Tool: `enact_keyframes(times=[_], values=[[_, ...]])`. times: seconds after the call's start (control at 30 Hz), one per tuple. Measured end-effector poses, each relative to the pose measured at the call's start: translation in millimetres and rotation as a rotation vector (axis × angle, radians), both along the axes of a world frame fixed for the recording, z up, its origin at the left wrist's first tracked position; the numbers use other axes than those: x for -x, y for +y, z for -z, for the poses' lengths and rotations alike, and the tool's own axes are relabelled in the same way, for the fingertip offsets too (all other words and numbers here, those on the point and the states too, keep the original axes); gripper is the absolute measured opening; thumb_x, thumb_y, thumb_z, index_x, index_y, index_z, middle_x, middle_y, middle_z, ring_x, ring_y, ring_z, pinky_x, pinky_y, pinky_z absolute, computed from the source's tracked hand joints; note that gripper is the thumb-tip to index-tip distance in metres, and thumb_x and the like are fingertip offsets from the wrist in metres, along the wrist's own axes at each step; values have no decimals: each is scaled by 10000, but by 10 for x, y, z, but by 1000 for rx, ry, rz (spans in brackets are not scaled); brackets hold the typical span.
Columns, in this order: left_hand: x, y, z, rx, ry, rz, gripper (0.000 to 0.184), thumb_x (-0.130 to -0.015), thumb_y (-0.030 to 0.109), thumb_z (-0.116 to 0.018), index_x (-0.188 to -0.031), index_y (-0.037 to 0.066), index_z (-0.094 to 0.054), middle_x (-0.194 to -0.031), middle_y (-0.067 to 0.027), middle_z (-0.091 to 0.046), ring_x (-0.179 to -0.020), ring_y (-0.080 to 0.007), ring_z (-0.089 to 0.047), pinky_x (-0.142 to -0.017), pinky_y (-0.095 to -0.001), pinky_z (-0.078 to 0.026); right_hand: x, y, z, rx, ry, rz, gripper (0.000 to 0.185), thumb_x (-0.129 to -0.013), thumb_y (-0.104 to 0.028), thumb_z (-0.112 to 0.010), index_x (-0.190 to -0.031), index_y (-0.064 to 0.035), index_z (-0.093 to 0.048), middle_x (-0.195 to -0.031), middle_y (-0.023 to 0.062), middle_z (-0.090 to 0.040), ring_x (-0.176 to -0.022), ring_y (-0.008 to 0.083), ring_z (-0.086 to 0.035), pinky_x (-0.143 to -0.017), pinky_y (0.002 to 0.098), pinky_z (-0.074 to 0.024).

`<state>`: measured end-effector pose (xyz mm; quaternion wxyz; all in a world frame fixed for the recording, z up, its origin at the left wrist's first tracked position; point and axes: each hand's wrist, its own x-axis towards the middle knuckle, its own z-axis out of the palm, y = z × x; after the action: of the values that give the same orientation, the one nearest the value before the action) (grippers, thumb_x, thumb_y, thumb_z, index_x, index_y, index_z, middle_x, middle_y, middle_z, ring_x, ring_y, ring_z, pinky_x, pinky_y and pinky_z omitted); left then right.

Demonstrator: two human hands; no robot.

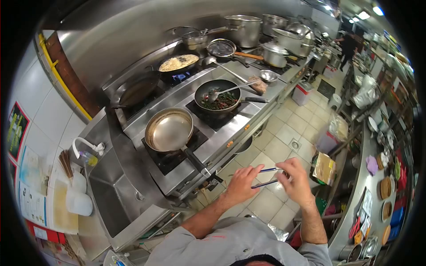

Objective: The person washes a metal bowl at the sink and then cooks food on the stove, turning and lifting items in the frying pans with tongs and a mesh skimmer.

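Note:
Both hands are raised in front of the chest, over the aisle floor. My left hand holds one end of a thin blue-and-silver item that looks like two slim bars with a gap between. The fingers of my right hand are bent round its other end. What exactly the item is cannot be made out. Nearest to the hands is an empty steel frying pan on the front burner, its black handle pointing towards me. Behind it, a dark pan holds chopped greens with a ladle resting in it.
A steel sink and white tap lie left. Food sits in a wok over a blue flame. Pots stand farther back. Crowded shelves line the right. A person stands far down the aisle.

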<state>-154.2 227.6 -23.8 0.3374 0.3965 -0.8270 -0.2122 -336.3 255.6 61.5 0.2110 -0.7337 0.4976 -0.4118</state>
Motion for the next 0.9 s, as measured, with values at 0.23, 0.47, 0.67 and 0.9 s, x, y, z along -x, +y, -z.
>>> enact_keyframes(times=[0.23, 0.47, 0.67, 0.9], values=[[-127, -717, -113, 65, -308, -29, 790, -589, 94, -693, -1291, 54, -333, -997, -110, -545, -943, -234, -523, -804, -369, -358, 50, -1062, 405, 199, 723, -331, 542, -666, -376, -694, -1100, -107, -510, -834, 94, -484, -741, 261, -544, -595, 352, -435], [125, -1325, -404, 111, -390, -387, 867, -604, 282, -756, -1318, 70, -310, -1215, -118, -445, -1110, -268, -421, -1000, -447, -236, 455, -2290, 439, -27, 639, -591, 497, -724, -382, -668, -1062, -64, -488, -842, 132, -563, -753, 317, -590, -626, 384, -474], [-178, -1456, -615, 98, -185, -876, 805, -645, 293, -748, -1304, 67, -345, -1288, -123, -375, -1186, -296, -342, -1010, -480, -204, 598, -3901, 296, -156, 72, -436, 480, -793, -336, -635, -1092, 21, -521, -874, 103, -594, -781, 139, -538, -671, 293, -453], [-534, -1373, -567, 73, 24, -1187, 694, -665, 91, -712, -1275, 47, -384, -1273, -147, -381, -1177, -294, -363, -981, -365, -312, -226, -5315, -109, -511, -302, -492, 341, -816, -367, -586, -731, -42, -529, -531, -25, -397, -379, 50, -325, -328, 226, -209]])
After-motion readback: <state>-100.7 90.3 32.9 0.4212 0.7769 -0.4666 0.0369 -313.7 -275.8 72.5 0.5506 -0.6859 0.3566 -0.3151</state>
